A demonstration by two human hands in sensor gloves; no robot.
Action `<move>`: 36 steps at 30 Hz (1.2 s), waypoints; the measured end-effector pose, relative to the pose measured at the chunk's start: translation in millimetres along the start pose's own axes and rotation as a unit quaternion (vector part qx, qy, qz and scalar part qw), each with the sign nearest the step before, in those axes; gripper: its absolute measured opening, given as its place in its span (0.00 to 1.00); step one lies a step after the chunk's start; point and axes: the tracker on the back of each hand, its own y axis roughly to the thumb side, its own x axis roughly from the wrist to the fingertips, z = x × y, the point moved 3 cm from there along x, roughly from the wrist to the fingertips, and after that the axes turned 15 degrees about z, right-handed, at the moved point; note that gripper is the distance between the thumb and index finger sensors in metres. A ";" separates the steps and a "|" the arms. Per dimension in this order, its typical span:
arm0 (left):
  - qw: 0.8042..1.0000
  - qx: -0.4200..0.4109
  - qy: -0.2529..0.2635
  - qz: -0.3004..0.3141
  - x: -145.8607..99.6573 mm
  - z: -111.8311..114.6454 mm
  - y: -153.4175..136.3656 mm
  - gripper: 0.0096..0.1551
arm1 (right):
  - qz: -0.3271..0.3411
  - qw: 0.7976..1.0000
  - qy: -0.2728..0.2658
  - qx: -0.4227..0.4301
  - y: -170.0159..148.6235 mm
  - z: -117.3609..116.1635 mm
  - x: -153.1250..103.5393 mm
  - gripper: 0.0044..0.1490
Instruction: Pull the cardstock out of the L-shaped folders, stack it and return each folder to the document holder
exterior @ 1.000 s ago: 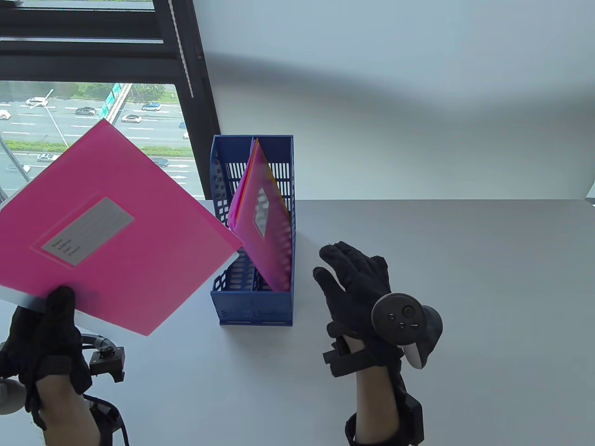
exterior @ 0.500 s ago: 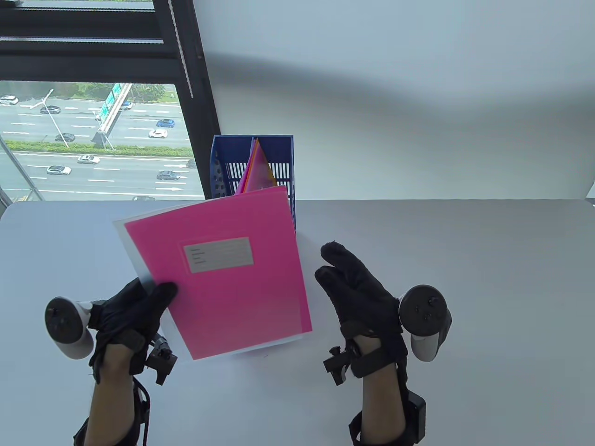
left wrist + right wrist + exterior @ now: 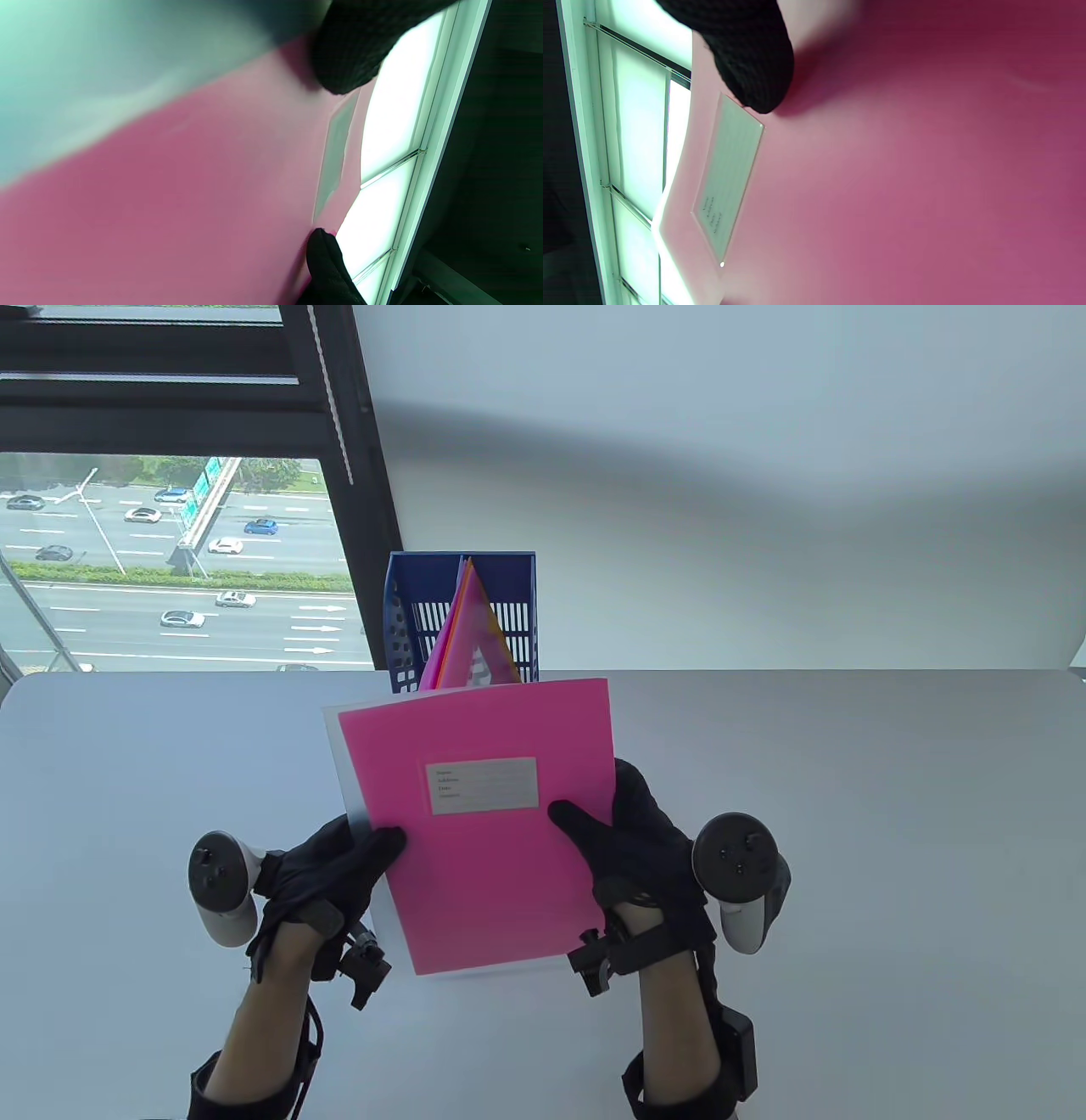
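The pink L-shaped folder [image 3: 479,823] is held up over the counter [image 3: 848,814], in front of the blue document holder [image 3: 501,585]. The left hand [image 3: 327,874] pinches its left edge, the right hand [image 3: 632,848] its right edge, thumbs on the front face. More folders [image 3: 467,649] stand in the holder.

Daylight enters from the window [image 3: 170,560] at upper left; wall [image 3: 721,475] shadowed; both wrist views soft, green-tinted, overexposed.
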 end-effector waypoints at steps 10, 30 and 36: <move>1.000 0.007 0.013 -0.005 -1.1 0.8 0.4 0.21 | 0.024 0.970 -0.115 -0.212 17.8 -6.6 -10.6 0.46; 1.000 0.001 0.014 -0.012 -2.1 -2.9 -1.2 0.21 | 0.050 0.976 -0.111 -0.179 15.4 -1.2 -8.8 0.30; 1.000 -0.006 0.016 -0.015 -3.5 -11.0 -3.1 0.21 | 0.011 0.998 -0.042 0.041 -1.7 2.6 -3.3 0.22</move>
